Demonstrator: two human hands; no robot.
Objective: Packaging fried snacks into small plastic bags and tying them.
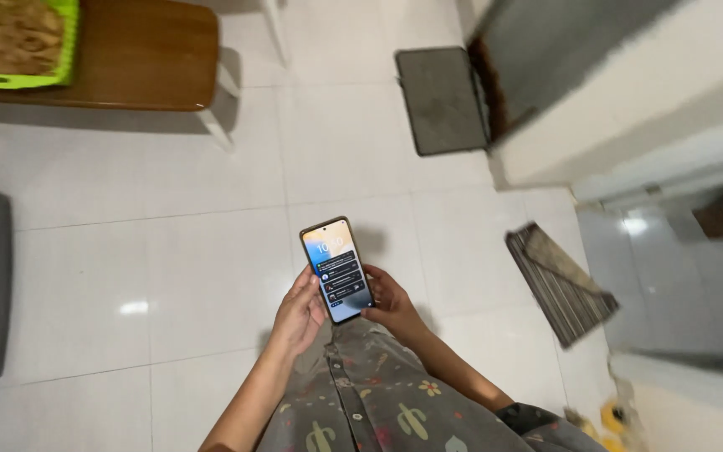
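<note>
Centre frame: left hand (299, 316) and right hand (391, 303) both closed around a lit phone (336, 269), screen up, above white tiled floor (169, 276).

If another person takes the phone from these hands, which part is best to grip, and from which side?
Probably the top end of the phone, coming from the far side. The left hand and right hand hold its lower half by the long edges, and the screen faces up, so only the upper half stands free.
</note>
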